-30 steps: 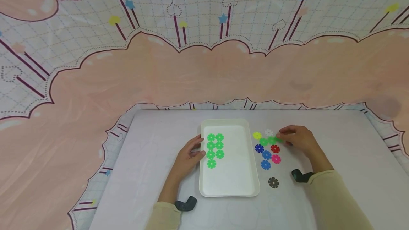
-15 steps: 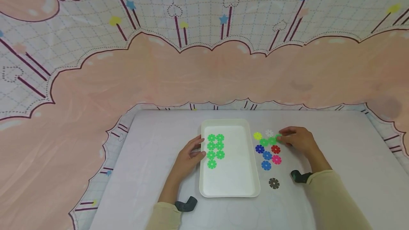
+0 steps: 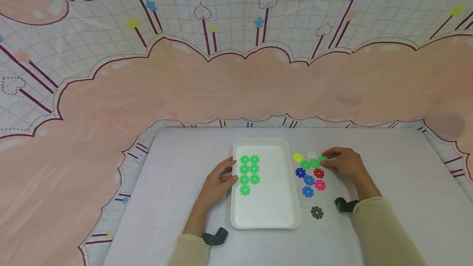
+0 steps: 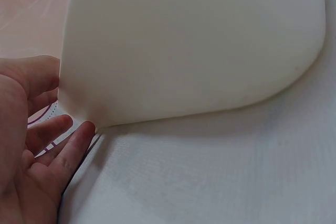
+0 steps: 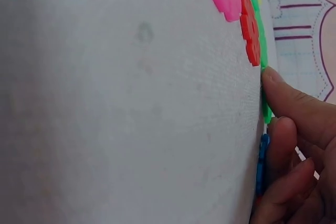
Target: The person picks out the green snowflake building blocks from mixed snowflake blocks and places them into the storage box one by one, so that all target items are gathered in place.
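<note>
In the head view, a white tray [image 3: 266, 212] lies on the table with several green snowflake discs [image 3: 254, 179] in two columns along its left side. My left hand [image 3: 217, 182] holds the tray's left edge, with thumb and fingertips at the rim. My right hand [image 3: 343, 161] is beyond the tray's right side, over the far end of a loose group of discs. Between its thumb and finger it pinches a green snowflake disc [image 5: 267, 109]. A blue disc [image 5: 262, 162] shows close by the curled fingers in the right wrist view; in the head view the hand hides that spot.
Right of the tray lie a yellow disc [image 3: 298, 157], a white disc [image 3: 311, 154], a red disc [image 3: 318, 173], a pink disc [image 3: 320, 184], several blue and green ones, and a grey-brown disc [image 3: 317, 212] nearer the front. A patterned cloth [image 3: 236, 85] rises behind the table.
My right hand has shifted slightly towards the tray and nearer me; the green disc at its fingertips has moved slightly away from me. The left hand and tray stay put.
</note>
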The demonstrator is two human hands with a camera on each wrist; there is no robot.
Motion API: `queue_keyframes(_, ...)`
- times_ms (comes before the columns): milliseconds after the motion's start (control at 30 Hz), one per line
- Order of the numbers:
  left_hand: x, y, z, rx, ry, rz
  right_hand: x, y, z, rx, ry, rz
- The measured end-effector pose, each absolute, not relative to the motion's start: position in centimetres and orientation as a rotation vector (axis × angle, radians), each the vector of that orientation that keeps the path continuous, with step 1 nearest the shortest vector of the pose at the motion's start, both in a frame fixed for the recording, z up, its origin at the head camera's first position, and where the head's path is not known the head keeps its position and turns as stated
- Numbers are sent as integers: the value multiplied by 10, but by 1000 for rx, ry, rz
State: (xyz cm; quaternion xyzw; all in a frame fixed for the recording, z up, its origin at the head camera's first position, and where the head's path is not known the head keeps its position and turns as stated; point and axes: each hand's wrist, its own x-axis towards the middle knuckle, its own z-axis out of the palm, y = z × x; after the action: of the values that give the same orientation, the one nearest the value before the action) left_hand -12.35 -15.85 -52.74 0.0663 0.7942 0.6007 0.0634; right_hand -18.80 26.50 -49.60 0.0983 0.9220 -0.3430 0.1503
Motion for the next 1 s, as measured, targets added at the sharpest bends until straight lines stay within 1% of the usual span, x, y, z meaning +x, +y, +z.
queue_keyframes(700,-123,-158,-528,203,2408,1804,-187,267,-495,270,2666,-1023)
queue_keyframes(1000,-123,-158,-528,187,2416,1791,-186,268,-489,215,2647,-1022)
